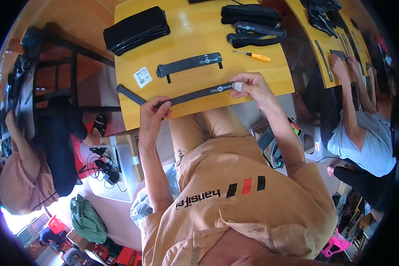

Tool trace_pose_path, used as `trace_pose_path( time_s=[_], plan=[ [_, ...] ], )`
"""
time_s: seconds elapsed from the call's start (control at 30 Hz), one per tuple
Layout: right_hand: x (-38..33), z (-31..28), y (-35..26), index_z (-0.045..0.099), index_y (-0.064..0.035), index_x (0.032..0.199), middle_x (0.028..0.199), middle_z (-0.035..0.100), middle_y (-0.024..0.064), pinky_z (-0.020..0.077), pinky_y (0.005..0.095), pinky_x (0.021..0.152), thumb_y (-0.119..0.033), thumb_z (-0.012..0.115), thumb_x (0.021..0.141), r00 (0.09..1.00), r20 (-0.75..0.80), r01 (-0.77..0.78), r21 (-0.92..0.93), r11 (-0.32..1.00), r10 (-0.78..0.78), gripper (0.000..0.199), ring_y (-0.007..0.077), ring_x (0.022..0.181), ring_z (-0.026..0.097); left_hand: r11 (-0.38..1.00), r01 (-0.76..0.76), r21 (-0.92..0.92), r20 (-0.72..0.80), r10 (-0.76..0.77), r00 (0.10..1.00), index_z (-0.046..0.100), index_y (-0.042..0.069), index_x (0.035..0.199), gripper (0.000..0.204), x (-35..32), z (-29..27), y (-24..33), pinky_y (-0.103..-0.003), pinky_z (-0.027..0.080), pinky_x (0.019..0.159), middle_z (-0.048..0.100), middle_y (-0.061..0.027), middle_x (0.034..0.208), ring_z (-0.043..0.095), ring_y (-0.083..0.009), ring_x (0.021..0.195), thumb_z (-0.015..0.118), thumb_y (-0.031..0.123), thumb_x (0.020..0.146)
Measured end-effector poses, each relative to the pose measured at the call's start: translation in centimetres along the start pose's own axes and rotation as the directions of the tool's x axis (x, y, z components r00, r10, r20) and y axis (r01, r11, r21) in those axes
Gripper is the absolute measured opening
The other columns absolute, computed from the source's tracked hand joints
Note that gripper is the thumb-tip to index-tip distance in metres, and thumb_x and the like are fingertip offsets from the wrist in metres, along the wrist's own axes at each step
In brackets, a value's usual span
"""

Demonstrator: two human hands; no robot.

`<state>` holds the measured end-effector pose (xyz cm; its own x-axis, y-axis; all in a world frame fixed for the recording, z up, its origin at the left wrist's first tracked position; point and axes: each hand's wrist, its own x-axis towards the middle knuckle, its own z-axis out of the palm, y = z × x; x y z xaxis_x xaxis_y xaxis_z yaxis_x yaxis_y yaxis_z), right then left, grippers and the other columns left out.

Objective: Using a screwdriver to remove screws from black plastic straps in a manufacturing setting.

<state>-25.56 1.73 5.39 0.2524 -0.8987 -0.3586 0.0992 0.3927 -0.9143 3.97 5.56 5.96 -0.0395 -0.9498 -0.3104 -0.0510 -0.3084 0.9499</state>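
Stretched between my hands over the table's near edge is a long dark grey strap (195,94) with pale print. My left hand (155,113) pinches it near one end, and a loose length of strap (131,94) runs off past that hand to the left. My right hand (252,88) grips the other end, where a small white tag (238,86) shows by the fingers. Just beyond lies a folded dark strap bundle (189,65) with two narrow black tabs sticking out. A white printed label (142,77) rests left of it.
On the yellow table (195,35) sit a black stack of folded fabric (137,30), more dark strap bundles (252,26) and a yellow-handled screwdriver (257,56). Co-workers sit left and right; one's hand (339,68) is at the right table. A plastic bin (113,173) holds cables.
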Motion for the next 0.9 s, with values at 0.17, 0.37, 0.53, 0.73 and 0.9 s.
trace_pose_path(
  time_s=[0.17, 0.37, 0.53, 0.73, 0.9],
  plan=[
    [2.5, 0.2, 0.7, 0.064, 0.0008, 0.091, 0.074, 0.061, 0.0037, 0.0471, 0.0180, 0.055, -0.004, 0.059, 0.079, 0.996, -0.066, 0.048, -0.145, 0.988, -0.059, 0.014, 0.0078, 0.065, 0.058, 0.997, 0.023, -0.070, -0.095, -0.030, 0.995, 0.061, -0.001, 0.093, 0.011, 2.4, -0.7, -0.9, -0.018, 0.046, 0.056, 0.058, -0.0025, 0.072, 0.056, -0.0067, 0.064, 0.058, 0.002, 0.083],
    [5.7, 0.1, 1.9, 0.065, -0.0004, 0.091, 0.071, 0.059, 0.0018, 0.0398, 0.0174, 0.049, -0.002, 0.058, 0.078, 0.983, -0.130, 0.112, -0.144, 0.983, -0.131, 0.014, 0.0047, 0.059, 0.049, 0.998, -0.015, -0.062, -0.176, 0.004, 0.984, 0.061, -0.001, 0.094, 0.012, 5.4, -0.5, -1.2, -0.018, 0.045, 0.058, 0.057, -0.0012, 0.074, 0.055, -0.0063, 0.066, 0.055, 0.001, 0.083],
    [7.2, 0.1, 2.6, 0.064, -0.0004, 0.090, 0.069, 0.058, 0.0013, 0.0377, 0.0162, 0.045, 0.002, 0.057, 0.078, 0.972, -0.175, 0.143, -0.077, 0.987, -0.155, 0.014, 0.0042, 0.054, 0.048, 0.994, -0.101, 0.046, -0.228, 0.109, 0.968, 0.062, -0.001, 0.091, 0.011, 7.2, -0.6, -2.4, -0.017, 0.038, 0.056, 0.054, 0.0009, 0.071, 0.047, -0.0049, 0.062, 0.057, 0.001, 0.081],
    [8.3, 0.5, 2.8, 0.059, -0.0006, 0.086, 0.064, 0.056, -0.0010, 0.0328, 0.0170, 0.038, 0.005, 0.059, 0.075, 0.941, -0.263, 0.189, -0.116, 0.975, -0.213, 0.013, 0.0020, 0.048, 0.043, 0.995, -0.074, 0.068, -0.318, 0.092, 0.944, 0.062, -0.001, 0.089, 0.010, 8.9, -0.4, -3.7, -0.018, 0.036, 0.055, 0.053, 0.0016, 0.069, 0.045, -0.0048, 0.061, 0.060, 0.002, 0.079],
    [8.8, 0.4, 3.1, 0.060, -0.0005, 0.085, 0.066, 0.058, -0.0005, 0.0340, 0.0166, 0.039, 0.005, 0.059, 0.074, 0.936, -0.297, 0.159, -0.122, 0.980, -0.188, 0.012, 0.0017, 0.049, 0.045, 0.989, -0.052, 0.138, -0.344, 0.097, 0.934, 0.062, -0.001, 0.088, 0.010, 9.3, -0.3, -3.7, -0.017, 0.036, 0.054, 0.053, 0.0016, 0.067, 0.045, -0.0046, 0.059, 0.060, 0.001, 0.079]
  ],
)
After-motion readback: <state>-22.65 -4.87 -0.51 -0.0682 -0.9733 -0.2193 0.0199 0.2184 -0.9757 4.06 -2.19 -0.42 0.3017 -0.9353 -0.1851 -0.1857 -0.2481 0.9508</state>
